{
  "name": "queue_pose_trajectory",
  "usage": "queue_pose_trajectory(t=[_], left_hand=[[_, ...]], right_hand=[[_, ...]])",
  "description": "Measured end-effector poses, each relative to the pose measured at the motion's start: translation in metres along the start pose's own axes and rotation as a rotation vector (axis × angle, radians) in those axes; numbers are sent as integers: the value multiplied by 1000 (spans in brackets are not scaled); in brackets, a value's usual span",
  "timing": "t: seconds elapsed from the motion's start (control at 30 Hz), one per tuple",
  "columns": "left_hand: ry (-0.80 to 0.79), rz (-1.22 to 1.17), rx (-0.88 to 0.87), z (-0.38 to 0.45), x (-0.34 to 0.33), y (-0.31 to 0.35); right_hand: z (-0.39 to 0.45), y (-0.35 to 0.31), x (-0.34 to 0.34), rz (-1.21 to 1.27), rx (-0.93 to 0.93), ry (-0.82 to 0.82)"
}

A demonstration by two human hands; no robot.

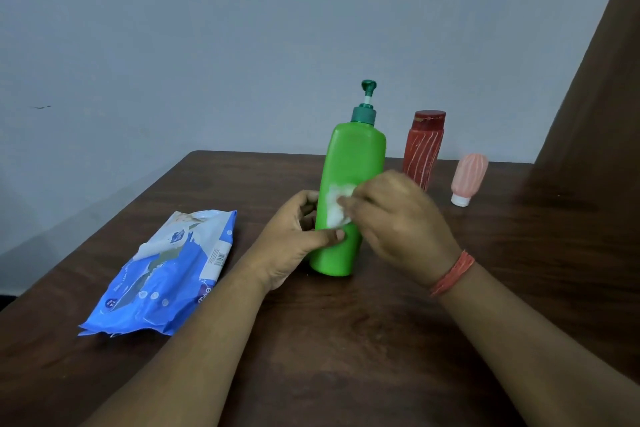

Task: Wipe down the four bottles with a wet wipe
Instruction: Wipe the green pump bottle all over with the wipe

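A tall green pump bottle (353,156) stands upright on the dark wooden table (346,340). My left hand (294,239) grips its lower body, thumb across the front. My right hand (398,222) pinches a crumpled white wet wipe (336,204) and presses it against the bottle's front. Behind it stands a red ribbed bottle (424,149), partly hidden by my right hand. A small pink bottle (467,178) stands cap down further right. A fourth bottle is not in view.
A blue wet-wipe pack (166,274) lies on the table at the left with its flap lifted. A grey wall rises behind the table's far edge. A brown curtain (595,114) hangs at the right.
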State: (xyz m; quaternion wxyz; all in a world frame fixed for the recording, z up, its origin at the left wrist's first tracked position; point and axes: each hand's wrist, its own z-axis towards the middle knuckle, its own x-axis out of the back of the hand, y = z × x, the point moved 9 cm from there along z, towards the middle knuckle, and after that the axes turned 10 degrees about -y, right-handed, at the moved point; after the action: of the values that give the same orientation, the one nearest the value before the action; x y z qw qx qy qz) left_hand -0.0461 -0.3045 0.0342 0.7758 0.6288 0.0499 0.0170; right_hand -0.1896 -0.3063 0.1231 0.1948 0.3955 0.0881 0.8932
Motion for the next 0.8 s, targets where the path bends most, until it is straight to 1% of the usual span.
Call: queue_pose_trajectory(t=[0.03, 0.07, 0.13, 0.17, 0.27, 0.3, 0.43, 0.5, 0.6, 0.67, 0.73, 0.8], left_hand=[[1, -21, 0, 0, 0, 0], [1, -36, 0, 0, 0, 0], [1, -51, 2, -1, 2, -1], [2, -56, 1, -1, 3, -1], [-5, -59, -13, -1, 5, 0], [-13, -58, -15, -1, 4, 0], [-68, -2, -12, 0, -1, 2], [-97, 29, -5, 1, -6, 3], [-131, 69, 0, 1, -11, 5], [-148, 88, 4, 0, -13, 6], [-150, 86, 6, -1, -14, 7], [-143, 81, 6, -1, -13, 7]], right_hand=[[-1, -4, -2, -5, 38, -25], [0, 0, -1, -5, 15, -26], [-1, 18, 3, 13, -115, 23], [-1, 21, 3, 28, -137, 28], [-2, 3, -8, 32, -43, -36], [-2, 5, -7, 35, -67, -23], [-10, 48, 16, 105, -391, 185], [-14, 61, 26, 158, -481, 269], [-14, 70, 46, 229, -541, 393], [-13, 72, 55, 275, -525, 439], [-11, 71, 55, 312, -501, 426], [-14, 76, 46, 363, -527, 394]])
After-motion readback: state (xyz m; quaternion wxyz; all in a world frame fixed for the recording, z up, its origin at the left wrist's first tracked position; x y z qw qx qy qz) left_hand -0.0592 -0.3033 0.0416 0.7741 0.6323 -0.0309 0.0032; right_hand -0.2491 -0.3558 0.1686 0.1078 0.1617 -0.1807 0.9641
